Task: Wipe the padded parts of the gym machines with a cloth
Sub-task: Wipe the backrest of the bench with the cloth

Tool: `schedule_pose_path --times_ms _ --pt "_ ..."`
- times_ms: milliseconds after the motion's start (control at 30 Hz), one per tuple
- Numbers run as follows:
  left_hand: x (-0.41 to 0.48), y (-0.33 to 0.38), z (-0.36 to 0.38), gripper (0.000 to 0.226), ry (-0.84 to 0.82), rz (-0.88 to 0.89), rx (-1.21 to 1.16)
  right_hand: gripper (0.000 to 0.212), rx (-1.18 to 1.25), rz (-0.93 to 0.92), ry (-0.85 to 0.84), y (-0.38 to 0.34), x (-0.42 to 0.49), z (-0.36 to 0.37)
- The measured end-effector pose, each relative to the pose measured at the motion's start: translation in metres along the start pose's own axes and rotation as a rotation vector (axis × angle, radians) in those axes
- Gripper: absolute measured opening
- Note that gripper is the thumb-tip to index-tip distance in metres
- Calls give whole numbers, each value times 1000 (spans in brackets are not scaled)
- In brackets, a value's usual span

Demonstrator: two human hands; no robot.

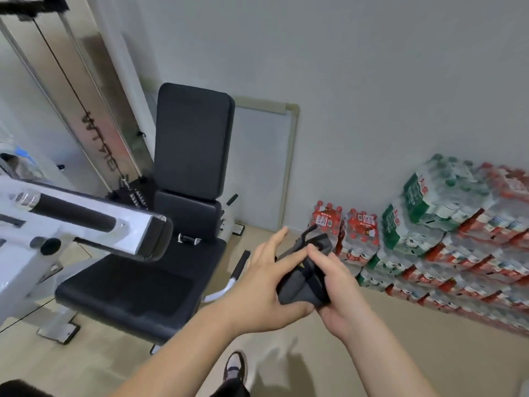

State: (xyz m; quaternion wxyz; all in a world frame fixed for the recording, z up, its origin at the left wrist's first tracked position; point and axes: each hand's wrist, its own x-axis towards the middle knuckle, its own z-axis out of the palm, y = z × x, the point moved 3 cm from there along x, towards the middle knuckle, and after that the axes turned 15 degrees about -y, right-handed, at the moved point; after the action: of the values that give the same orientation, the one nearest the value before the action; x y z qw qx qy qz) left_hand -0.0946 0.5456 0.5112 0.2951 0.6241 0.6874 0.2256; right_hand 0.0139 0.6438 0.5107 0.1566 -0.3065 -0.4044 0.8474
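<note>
Grey cloth [303,279] sits bunched in mid-air between both hands, in front of the seat's [128,290] right edge and touching no pad. The left hand [266,282] cups it from below with fingers spread wide; the right hand [337,285] is closed around its lower end. A loosely wadded cloth could slip free, or wipe the backrest [191,138] only in streaks.
</note>
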Motion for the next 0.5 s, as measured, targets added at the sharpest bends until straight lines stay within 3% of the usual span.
schedule_pose_path --times_ms 67,300,400,500 --pt "28 -25 -17 90 27 -42 44 28 -8 10 -14 -17 39 6" --pt "146 -90 -102 81 243 -51 -148 51 -116 50 -69 -108 192 36" --pt "195 -118 -138 74 365 -130 -231 41 -401 139 -106 -145 252 46" --pt "231 -153 -175 70 425 -251 -154 32 -769 160 -149 -179 308 62"
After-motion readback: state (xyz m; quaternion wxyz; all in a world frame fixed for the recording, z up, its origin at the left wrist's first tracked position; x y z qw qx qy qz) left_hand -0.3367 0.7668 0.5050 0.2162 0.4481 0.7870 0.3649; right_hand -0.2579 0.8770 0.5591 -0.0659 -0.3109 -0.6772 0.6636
